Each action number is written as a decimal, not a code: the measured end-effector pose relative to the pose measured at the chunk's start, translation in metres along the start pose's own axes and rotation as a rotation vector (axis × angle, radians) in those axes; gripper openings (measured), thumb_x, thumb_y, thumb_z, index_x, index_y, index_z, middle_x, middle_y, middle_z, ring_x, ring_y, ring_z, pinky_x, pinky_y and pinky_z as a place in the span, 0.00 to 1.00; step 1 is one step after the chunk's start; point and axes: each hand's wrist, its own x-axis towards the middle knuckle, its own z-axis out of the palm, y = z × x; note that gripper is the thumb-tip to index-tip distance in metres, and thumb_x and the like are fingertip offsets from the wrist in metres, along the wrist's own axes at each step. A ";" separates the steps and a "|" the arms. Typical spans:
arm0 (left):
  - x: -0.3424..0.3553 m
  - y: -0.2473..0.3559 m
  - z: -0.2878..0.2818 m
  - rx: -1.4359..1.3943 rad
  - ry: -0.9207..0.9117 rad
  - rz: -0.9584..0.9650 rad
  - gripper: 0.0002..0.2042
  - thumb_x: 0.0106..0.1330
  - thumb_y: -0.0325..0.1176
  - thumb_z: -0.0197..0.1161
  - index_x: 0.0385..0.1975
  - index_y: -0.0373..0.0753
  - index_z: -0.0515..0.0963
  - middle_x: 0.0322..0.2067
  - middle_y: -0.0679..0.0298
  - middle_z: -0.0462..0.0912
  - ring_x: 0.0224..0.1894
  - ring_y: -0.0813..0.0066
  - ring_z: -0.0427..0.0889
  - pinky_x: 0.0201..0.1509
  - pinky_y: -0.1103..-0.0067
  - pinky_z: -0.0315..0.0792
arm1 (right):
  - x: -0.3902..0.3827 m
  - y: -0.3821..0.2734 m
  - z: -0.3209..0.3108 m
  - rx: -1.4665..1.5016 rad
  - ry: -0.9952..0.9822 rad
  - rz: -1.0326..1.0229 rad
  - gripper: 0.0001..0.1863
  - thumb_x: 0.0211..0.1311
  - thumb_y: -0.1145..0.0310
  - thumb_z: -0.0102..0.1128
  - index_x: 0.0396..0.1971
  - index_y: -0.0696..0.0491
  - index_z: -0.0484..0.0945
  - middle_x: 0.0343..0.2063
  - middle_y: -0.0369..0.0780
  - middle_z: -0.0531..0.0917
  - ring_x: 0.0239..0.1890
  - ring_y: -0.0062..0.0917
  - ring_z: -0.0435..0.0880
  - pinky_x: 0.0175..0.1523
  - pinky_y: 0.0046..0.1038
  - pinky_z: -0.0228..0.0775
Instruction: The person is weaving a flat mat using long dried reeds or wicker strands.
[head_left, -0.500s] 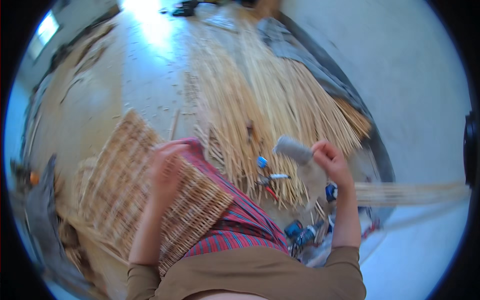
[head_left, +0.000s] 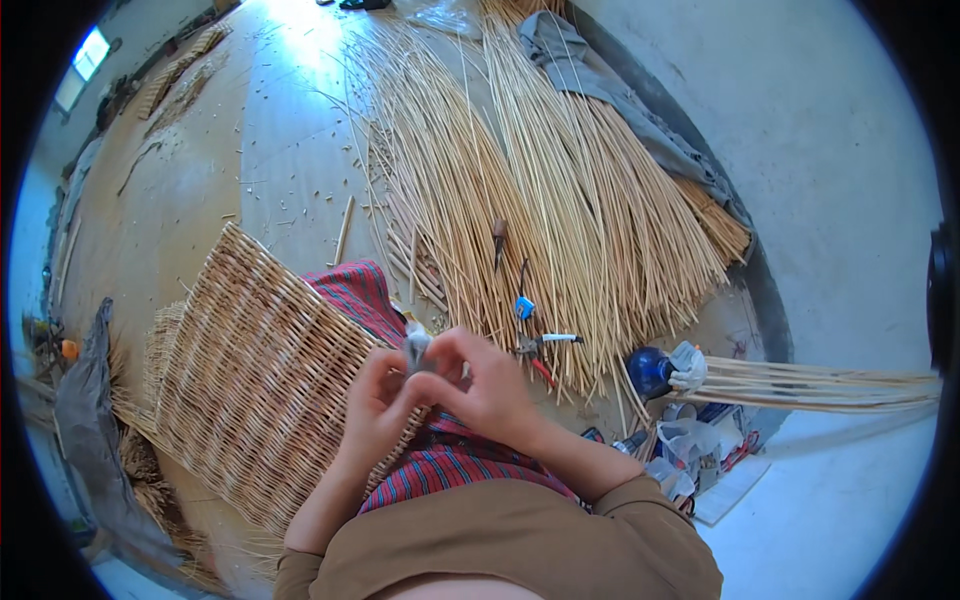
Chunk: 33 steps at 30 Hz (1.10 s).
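My left hand (head_left: 378,400) and my right hand (head_left: 480,390) meet in front of my lap. Between their bent fingers they pinch a crumpled grey-and-white work glove (head_left: 417,345), most of it hidden by the fingers. Beneath and left of them, a rectangular woven wicker panel (head_left: 270,385) leans tilted across my lap. Red-and-blue striped cloth (head_left: 450,465) covers my legs and shows past the panel's right edge. A similar grey-white glove (head_left: 688,366) lies to the right, against a dark blue rounded object (head_left: 649,372).
Long bundles of peeled rods (head_left: 560,200) spread over the floor ahead. On their near ends lie a wooden-handled awl (head_left: 499,240), a blue tape measure (head_left: 523,308) and red-handled pliers (head_left: 540,368). More rods (head_left: 810,385) extend right. Grey cloth (head_left: 85,420) lies at left.
My right hand has come left and down with the glove to meet my left hand. My left hand has moved right, off the wicker panel's middle, and now grips the glove too.
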 end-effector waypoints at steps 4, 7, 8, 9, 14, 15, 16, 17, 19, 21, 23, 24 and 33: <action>-0.001 -0.003 0.009 0.252 -0.214 0.028 0.07 0.77 0.23 0.62 0.48 0.36 0.72 0.35 0.69 0.77 0.34 0.85 0.78 0.38 0.83 0.75 | -0.004 0.008 0.002 0.106 -0.115 0.218 0.16 0.69 0.60 0.73 0.44 0.56 0.81 0.26 0.36 0.82 0.25 0.21 0.81 0.32 0.25 0.72; -0.001 -0.004 -0.001 0.205 -0.232 -0.127 0.05 0.78 0.28 0.60 0.47 0.36 0.74 0.36 0.69 0.77 0.35 0.87 0.75 0.39 0.85 0.72 | -0.002 0.018 -0.004 0.316 -0.209 0.252 0.11 0.73 0.67 0.67 0.46 0.58 0.79 0.31 0.35 0.83 0.31 0.18 0.82 0.39 0.25 0.75; -0.002 -0.007 -0.004 0.203 -0.229 -0.131 0.05 0.78 0.28 0.60 0.47 0.36 0.74 0.36 0.69 0.77 0.35 0.87 0.75 0.39 0.85 0.72 | -0.004 0.021 -0.002 0.317 -0.213 0.256 0.11 0.73 0.67 0.67 0.46 0.58 0.79 0.31 0.35 0.83 0.31 0.18 0.82 0.39 0.25 0.75; -0.002 -0.008 -0.006 0.200 -0.165 -0.073 0.05 0.79 0.29 0.60 0.47 0.36 0.74 0.36 0.70 0.77 0.36 0.87 0.75 0.40 0.85 0.72 | -0.005 0.025 0.003 0.303 -0.149 0.183 0.09 0.74 0.67 0.65 0.45 0.57 0.79 0.32 0.36 0.84 0.33 0.19 0.83 0.39 0.26 0.76; 0.000 0.012 0.007 0.874 0.258 0.839 0.10 0.69 0.25 0.67 0.47 0.36 0.76 0.47 0.60 0.80 0.43 0.68 0.82 0.49 0.79 0.75 | -0.009 0.021 0.014 0.721 -0.128 0.378 0.08 0.76 0.69 0.64 0.47 0.56 0.79 0.40 0.33 0.82 0.42 0.13 0.80 0.49 0.20 0.74; -0.005 0.016 0.003 0.906 0.214 1.017 0.15 0.64 0.24 0.69 0.50 0.38 0.77 0.53 0.54 0.79 0.49 0.57 0.83 0.50 0.75 0.79 | -0.003 0.009 0.008 0.615 -0.216 0.353 0.08 0.77 0.70 0.63 0.48 0.55 0.78 0.40 0.32 0.81 0.43 0.12 0.79 0.50 0.20 0.73; -0.006 0.018 0.002 0.910 0.210 1.013 0.15 0.64 0.24 0.69 0.50 0.38 0.77 0.53 0.54 0.79 0.49 0.57 0.83 0.50 0.75 0.79 | 0.000 0.003 0.006 0.508 -0.302 0.327 0.07 0.78 0.70 0.62 0.50 0.55 0.77 0.40 0.31 0.80 0.44 0.11 0.78 0.50 0.19 0.72; -0.006 0.020 0.001 0.983 0.040 1.125 0.17 0.64 0.23 0.69 0.52 0.38 0.77 0.53 0.54 0.79 0.50 0.57 0.83 0.49 0.73 0.80 | -0.002 0.005 0.010 0.513 -0.301 0.331 0.07 0.78 0.70 0.62 0.50 0.55 0.77 0.40 0.31 0.80 0.44 0.11 0.78 0.50 0.19 0.72; -0.001 0.019 0.011 1.112 -0.073 1.233 0.23 0.63 0.20 0.68 0.59 0.38 0.76 0.53 0.52 0.79 0.51 0.53 0.86 0.50 0.67 0.84 | -0.002 0.006 0.016 0.719 -0.239 0.260 0.07 0.79 0.72 0.60 0.51 0.55 0.75 0.40 0.31 0.80 0.43 0.10 0.78 0.49 0.19 0.72; 0.002 0.008 0.009 1.078 -0.002 1.127 0.22 0.64 0.19 0.67 0.59 0.37 0.75 0.52 0.52 0.81 0.49 0.51 0.87 0.49 0.66 0.84 | -0.001 0.002 0.015 0.715 -0.181 0.233 0.07 0.79 0.73 0.60 0.51 0.55 0.75 0.40 0.30 0.79 0.42 0.10 0.78 0.49 0.19 0.72; 0.001 0.001 0.001 1.021 0.045 0.938 0.21 0.66 0.16 0.63 0.59 0.33 0.74 0.48 0.49 0.83 0.48 0.48 0.88 0.49 0.62 0.84 | 0.002 -0.004 0.015 0.710 -0.125 0.206 0.07 0.79 0.73 0.60 0.51 0.55 0.75 0.40 0.30 0.79 0.42 0.10 0.78 0.49 0.19 0.72; -0.001 0.004 0.003 1.017 0.051 0.941 0.21 0.66 0.16 0.63 0.59 0.33 0.74 0.48 0.49 0.83 0.48 0.48 0.88 0.49 0.62 0.84 | 0.002 -0.005 0.015 0.576 -0.088 0.148 0.06 0.78 0.74 0.61 0.49 0.55 0.76 0.39 0.32 0.80 0.40 0.14 0.79 0.47 0.21 0.73; 0.003 0.036 -0.023 0.234 -0.203 0.093 0.21 0.76 0.23 0.57 0.68 0.28 0.72 0.64 0.54 0.82 0.66 0.62 0.80 0.70 0.65 0.74 | -0.006 -0.023 0.036 0.256 -0.136 -0.283 0.08 0.67 0.80 0.65 0.43 0.56 0.79 0.36 0.44 0.82 0.39 0.42 0.83 0.46 0.37 0.77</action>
